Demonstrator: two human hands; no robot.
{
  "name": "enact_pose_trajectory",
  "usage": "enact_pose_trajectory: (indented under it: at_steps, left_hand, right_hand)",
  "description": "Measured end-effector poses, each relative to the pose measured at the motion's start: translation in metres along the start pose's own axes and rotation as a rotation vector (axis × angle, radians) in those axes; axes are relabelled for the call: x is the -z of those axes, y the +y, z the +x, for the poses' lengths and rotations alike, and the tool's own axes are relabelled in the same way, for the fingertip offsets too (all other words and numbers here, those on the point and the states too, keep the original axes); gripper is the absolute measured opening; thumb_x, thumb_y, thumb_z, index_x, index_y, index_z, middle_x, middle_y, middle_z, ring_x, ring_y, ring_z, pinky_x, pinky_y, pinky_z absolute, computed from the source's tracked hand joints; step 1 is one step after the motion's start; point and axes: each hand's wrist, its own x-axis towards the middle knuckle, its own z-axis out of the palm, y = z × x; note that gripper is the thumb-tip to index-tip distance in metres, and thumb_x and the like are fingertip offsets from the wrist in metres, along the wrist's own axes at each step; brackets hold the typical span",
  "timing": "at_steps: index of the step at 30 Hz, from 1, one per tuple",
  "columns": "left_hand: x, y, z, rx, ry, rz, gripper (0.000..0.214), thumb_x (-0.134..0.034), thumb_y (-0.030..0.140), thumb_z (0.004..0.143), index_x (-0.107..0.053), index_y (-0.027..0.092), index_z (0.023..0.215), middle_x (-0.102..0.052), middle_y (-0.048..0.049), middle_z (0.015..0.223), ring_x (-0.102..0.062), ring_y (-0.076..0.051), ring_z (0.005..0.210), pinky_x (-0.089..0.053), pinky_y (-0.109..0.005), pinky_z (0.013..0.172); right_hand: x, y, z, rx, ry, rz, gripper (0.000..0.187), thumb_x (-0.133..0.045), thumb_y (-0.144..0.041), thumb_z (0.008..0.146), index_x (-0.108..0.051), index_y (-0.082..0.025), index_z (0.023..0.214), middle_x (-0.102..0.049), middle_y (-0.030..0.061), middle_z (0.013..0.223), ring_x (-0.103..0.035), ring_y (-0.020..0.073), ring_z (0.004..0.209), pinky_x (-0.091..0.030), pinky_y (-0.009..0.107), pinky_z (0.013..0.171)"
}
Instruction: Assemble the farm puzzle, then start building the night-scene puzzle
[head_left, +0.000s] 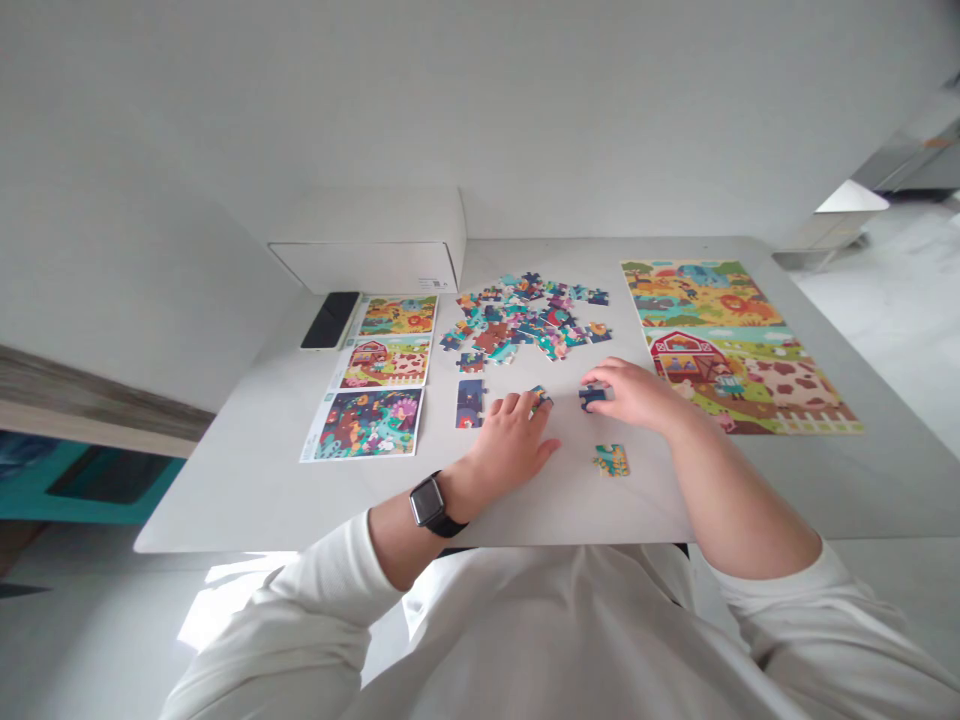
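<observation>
My right hand (630, 392) has its thumb and fingers closed on a dark blue jigsaw puzzle piece (591, 397) at the table surface. My left hand (511, 438), with a black watch on its wrist, lies palm down with the thumb spread away. Its index finger touches a small multicoloured puzzle piece (538, 397), partly hidden by the fingers. Just left of that hand are joined dark blue puzzle pieces (469, 404) with a red detail at the bottom. Below my right hand lies a loose teal and orange piece (612, 460).
A loose pile of puzzle pieces (517, 322) spreads behind my hands. An assembled animal and farm puzzle (739, 350) lies at right. At left are a picture sheet (382, 362), a black phone (330, 321) and a white box (367, 262) against the wall.
</observation>
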Motion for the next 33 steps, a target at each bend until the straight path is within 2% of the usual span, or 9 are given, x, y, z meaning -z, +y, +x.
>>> enact_pose_trajectory:
  at_steps: [3, 7, 12, 20, 28, 33]
  left_hand:
    - [-0.003, -0.005, 0.002, -0.021, 0.008, 0.048, 0.052, -0.062, 0.046, 0.105, -0.063, 0.020, 0.150, -0.060, -0.0192, 0.155, -0.057, -0.039, 0.138, -0.042, -0.058, 0.121]
    - [-0.004, -0.014, 0.007, -0.009, 0.010, 0.027, 0.052, -0.059, 0.044, 0.107, -0.061, 0.021, 0.154, -0.059, -0.0182, 0.159, -0.054, -0.038, 0.147, -0.031, -0.063, 0.132]
    - [-0.005, -0.019, 0.009, 0.002, 0.002, 0.013, 0.056, -0.056, 0.045, 0.109, -0.057, 0.020, 0.159, -0.052, -0.0197, 0.167, -0.048, -0.039, 0.154, -0.031, -0.067, 0.132]
    - [-0.007, -0.023, 0.007, -0.055, 0.016, -0.016, 0.057, -0.058, 0.044, 0.108, -0.058, 0.017, 0.158, -0.051, -0.0210, 0.168, -0.047, -0.040, 0.155, -0.033, -0.064, 0.133]
    - [-0.013, -0.026, 0.006, -0.106, 0.016, -0.042, 0.057, -0.062, 0.040, 0.107, -0.058, 0.018, 0.159, -0.055, -0.0202, 0.166, -0.049, -0.040, 0.155, -0.034, -0.067, 0.132]
    - [-0.013, -0.025, 0.006, -0.111, 0.032, -0.051, 0.055, -0.063, 0.041, 0.107, -0.059, 0.021, 0.158, -0.055, -0.0200, 0.165, -0.051, -0.039, 0.154, -0.035, -0.068, 0.131]
  right_hand:
    - [-0.002, 0.001, 0.001, -0.001, -0.023, -0.032, 0.033, -0.087, -0.017, 0.083, -0.080, -0.026, 0.114, -0.074, 0.0083, 0.115, -0.074, 0.0282, 0.104, -0.059, 0.040, 0.098]
    - [-0.004, 0.000, 0.003, -0.028, -0.021, -0.038, 0.039, -0.086, -0.014, 0.084, -0.079, -0.024, 0.120, -0.074, 0.0101, 0.121, -0.074, 0.0285, 0.108, -0.059, 0.041, 0.100]
    - [-0.001, -0.002, 0.003, -0.015, -0.016, -0.017, 0.042, -0.087, -0.012, 0.083, -0.079, -0.027, 0.122, -0.074, 0.0085, 0.123, -0.075, 0.0257, 0.105, -0.059, 0.039, 0.100]
    - [0.002, -0.006, 0.003, -0.026, -0.045, -0.004, 0.042, -0.085, -0.010, 0.085, -0.078, -0.024, 0.125, -0.075, 0.0098, 0.125, -0.076, 0.0245, 0.105, -0.060, 0.038, 0.098]
    - [0.000, 0.015, 0.006, -0.098, 0.166, -0.031, 0.027, -0.079, -0.023, 0.093, -0.079, -0.024, 0.120, -0.076, 0.0095, 0.121, -0.075, 0.0246, 0.099, -0.060, 0.040, 0.095]
    - [-0.004, 0.031, 0.020, -0.169, 0.291, -0.157, 0.030, -0.067, -0.022, 0.098, -0.079, -0.023, 0.126, -0.075, 0.0141, 0.125, -0.072, 0.0314, 0.118, -0.056, 0.047, 0.109]
